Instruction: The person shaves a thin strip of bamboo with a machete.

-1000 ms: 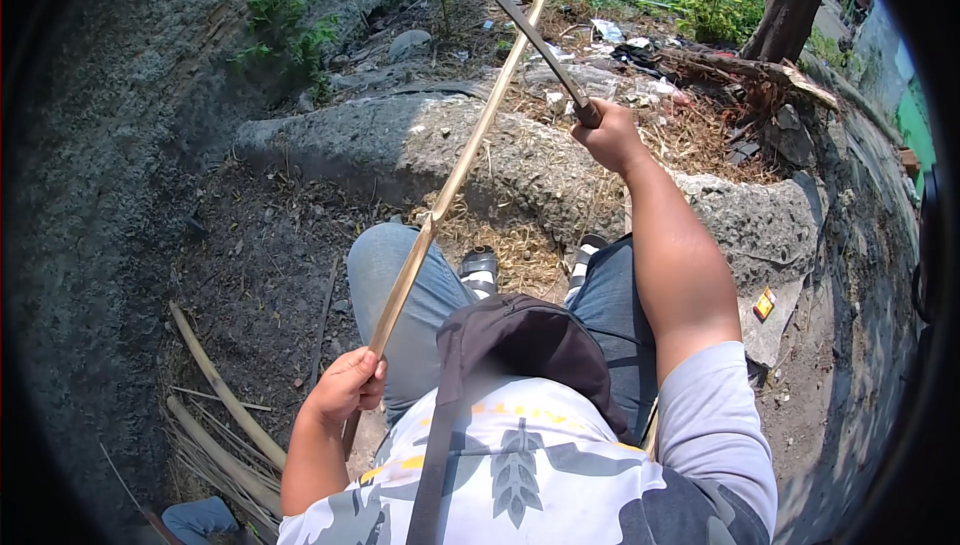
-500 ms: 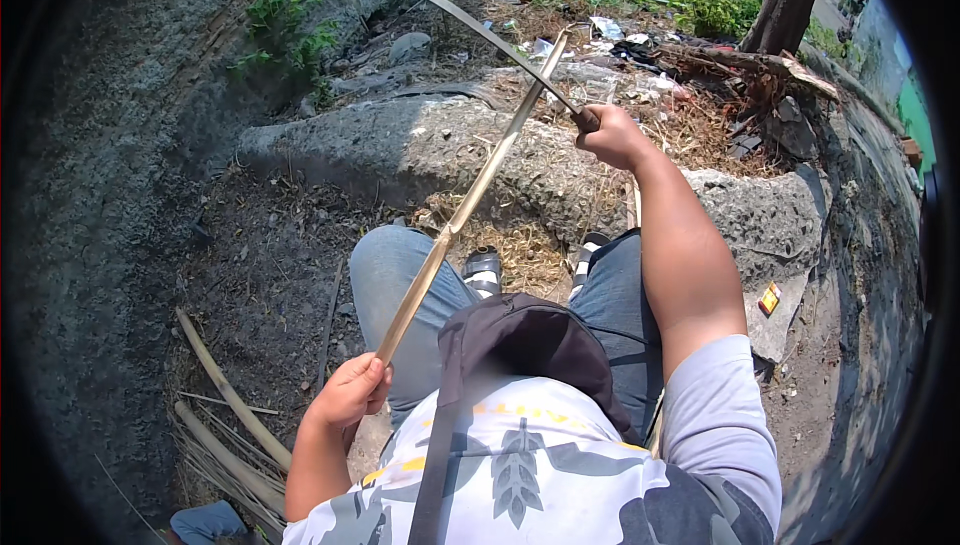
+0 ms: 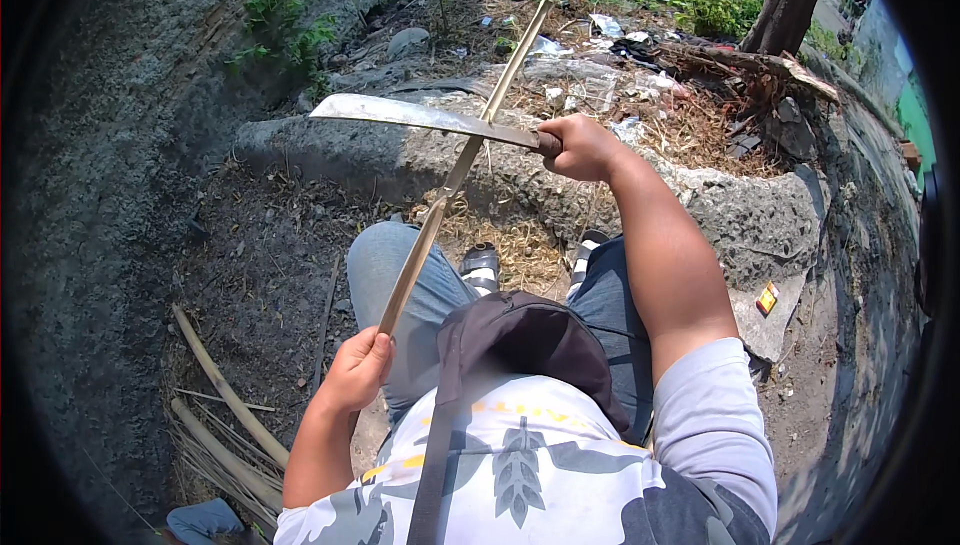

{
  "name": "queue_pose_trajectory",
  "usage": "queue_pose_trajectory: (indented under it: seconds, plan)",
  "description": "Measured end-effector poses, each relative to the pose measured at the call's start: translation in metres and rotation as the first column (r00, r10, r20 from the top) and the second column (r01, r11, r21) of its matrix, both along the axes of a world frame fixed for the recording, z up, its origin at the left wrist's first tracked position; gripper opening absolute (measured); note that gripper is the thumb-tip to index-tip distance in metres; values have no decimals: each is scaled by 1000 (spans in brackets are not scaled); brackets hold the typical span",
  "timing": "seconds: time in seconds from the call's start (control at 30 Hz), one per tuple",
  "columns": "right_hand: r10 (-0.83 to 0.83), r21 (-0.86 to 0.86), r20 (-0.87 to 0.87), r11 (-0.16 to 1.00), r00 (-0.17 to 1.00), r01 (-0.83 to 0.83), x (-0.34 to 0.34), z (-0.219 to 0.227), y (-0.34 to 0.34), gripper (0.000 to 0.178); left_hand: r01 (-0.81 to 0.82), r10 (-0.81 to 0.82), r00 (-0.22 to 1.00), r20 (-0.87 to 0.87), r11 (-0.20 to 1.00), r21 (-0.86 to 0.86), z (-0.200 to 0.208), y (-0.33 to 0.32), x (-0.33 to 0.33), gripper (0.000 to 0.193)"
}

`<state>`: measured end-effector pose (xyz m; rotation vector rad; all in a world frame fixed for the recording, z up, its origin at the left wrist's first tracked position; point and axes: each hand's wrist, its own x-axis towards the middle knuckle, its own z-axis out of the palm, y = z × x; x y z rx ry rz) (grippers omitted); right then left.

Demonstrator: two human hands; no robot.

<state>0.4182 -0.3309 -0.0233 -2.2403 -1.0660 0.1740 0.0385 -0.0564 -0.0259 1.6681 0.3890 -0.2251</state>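
Observation:
My left hand is closed around the near end of a long, pale split stalk. The stalk slants up and away over my left knee, with a notch or joint partway along it. In my right hand is the dark handle of a machete, whose broad curved blade points left. Its blade crosses over the stalk's upper half and seems to touch it close to the handle.
A rough concrete slab runs across in front of my sandalled feet. Stalks and thin strips lie at my left. Beyond are litter, dry straw and a tree trunk; a wall rises on the left. A small red-and-yellow packet lies at right.
The machete has come down along the stalk toward me, its blade swinging lower to the left and nearly level. The stalk's far end has shifted slightly left and up.

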Motion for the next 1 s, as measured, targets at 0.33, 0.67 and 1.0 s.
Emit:
queue_pose_trajectory:
  seconds: [0.33, 0.67, 1.0]
  plan:
    - [7, -206, 172, 978, 985, 29, -29, 9, 23, 21, -61, 56, 997, -44, 992, -114, -11, 3, -1, 38]
    - [-192, -193, 202, 954, 960, 231, -2, -9, 7, 28, 24, -25, 999, -30, 999, -33, -18, 16, -6, 40]
    - [-26, -52, 441, 997, 897, 55, -7, -8, 17, 11, 30, -37, 999, -25, 970, -242, -6, 28, -14, 36]
